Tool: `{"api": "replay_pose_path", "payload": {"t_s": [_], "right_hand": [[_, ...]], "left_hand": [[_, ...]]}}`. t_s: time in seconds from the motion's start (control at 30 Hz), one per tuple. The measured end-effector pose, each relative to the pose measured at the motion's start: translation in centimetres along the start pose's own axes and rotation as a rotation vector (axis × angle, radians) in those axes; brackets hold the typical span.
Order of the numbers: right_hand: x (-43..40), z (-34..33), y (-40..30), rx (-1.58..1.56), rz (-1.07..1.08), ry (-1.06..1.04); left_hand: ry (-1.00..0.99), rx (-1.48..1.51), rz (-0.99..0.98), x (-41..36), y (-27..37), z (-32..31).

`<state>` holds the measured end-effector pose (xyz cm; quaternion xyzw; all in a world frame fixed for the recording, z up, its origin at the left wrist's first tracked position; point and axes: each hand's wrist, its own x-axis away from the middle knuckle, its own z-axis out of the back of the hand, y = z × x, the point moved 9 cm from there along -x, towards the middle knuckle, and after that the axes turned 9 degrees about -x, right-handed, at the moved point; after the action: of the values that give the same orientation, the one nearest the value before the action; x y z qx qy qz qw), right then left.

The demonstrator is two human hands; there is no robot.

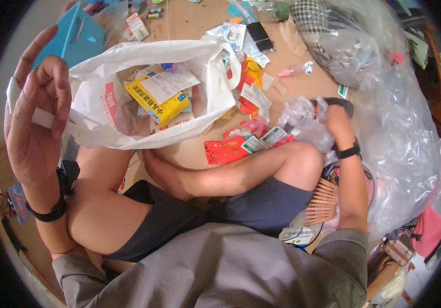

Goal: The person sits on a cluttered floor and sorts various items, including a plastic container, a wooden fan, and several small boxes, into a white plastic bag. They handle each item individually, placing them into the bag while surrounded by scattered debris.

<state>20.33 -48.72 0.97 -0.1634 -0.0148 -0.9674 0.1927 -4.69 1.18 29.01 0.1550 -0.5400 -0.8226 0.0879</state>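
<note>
My left hand (39, 96) is raised at the left, fingers bent, with a handle of a white plastic bag (143, 142) hooked in them. The bag's mouth gapes towards me; inside lie a yellow medicine box (166, 107), a printed paper slip (170, 86) and other packets. Over at the right, my right hand (336, 119) reaches down at a crumpled clear plastic bag (301, 115) beside a dark flat object (339, 104). Its fingertips are hidden, so its hold cannot be told. Between my hands lies a red envelope (224, 151) near my bent knee.
A blue box (74, 34) stands at upper left. Batteries (155, 13), a black-wrapped bundle (259, 36), wrappers and a clear jar (270, 10) lie farther back. Large clear plastic sheeting (401, 154) fills the right side. A slatted wooden piece (321, 202) is beside my right forearm.
</note>
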Motion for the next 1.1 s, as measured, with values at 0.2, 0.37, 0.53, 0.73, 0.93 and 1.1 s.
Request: {"api": "replay_pose_path", "payload": {"t_s": [0.2, 0.37, 0.53, 0.73, 0.93, 1.1], "right_hand": [[-3.7, 7.3, -8.2, -0.249, 0.211, 0.407], [-5.5, -0.3, -15.3, -0.131, 0.313, 0.208], [-6.6, 0.2, -11.7, -0.176, 0.167, 0.174], [-10.8, 3.9, -4.9, -0.138, -0.029, 0.128], [-11.3, 4.8, -7.6, -0.213, 0.396, 0.346], [-11.4, 2.3, -8.7, -0.165, 0.436, 0.261]], "left_hand": [[-0.001, 0.018, 0.042, 0.0, 0.1, -0.1], [-0.030, 0.033, 0.016, -0.3, 0.5, -0.6], [0.006, 0.039, 0.024, -0.1, 0.1, -0.4], [0.068, 0.016, 0.029, 0.0, -0.5, 0.4], [0.073, 0.017, 0.029, 0.0, -0.4, 0.4], [0.070, 0.012, 0.034, -0.2, -0.5, 0.3]]}}
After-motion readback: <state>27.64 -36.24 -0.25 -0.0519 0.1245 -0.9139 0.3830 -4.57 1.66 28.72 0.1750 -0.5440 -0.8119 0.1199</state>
